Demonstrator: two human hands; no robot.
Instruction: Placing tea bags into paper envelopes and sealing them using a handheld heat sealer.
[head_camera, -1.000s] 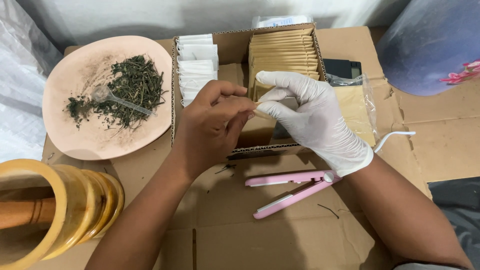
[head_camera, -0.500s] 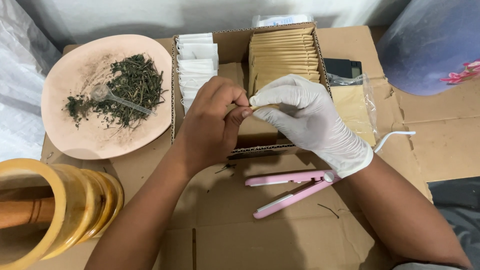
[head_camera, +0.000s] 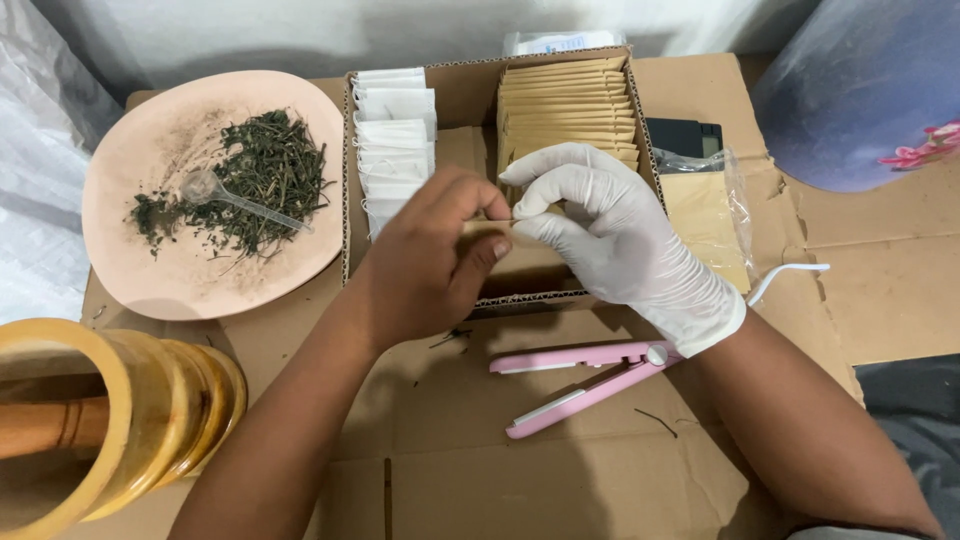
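Observation:
My bare left hand (head_camera: 425, 265) and my white-gloved right hand (head_camera: 615, 235) meet over an open cardboard box (head_camera: 470, 95). Together they pinch a small tan paper pouch (head_camera: 484, 227), and only a thin strip of it shows between the fingertips. Inside the box, white filter bags (head_camera: 395, 135) stand in a row on the left and tan pouches (head_camera: 568, 105) are stacked on the right. Both forearms reach in from the bottom edge.
A pink plate (head_camera: 150, 270) at left holds dried green herbs (head_camera: 255, 180) and a clear plastic spoon (head_camera: 235, 198). A pink clamp-style heat sealer (head_camera: 585, 380) lies on the cardboard below the hands. A yellow wooden mortar (head_camera: 120, 420) sits bottom left, a bag of tan pouches (head_camera: 705, 210) at right.
My hands have drawn closer together and sunk slightly toward the box. My left fingers have curled over the pouch, hiding more of it.

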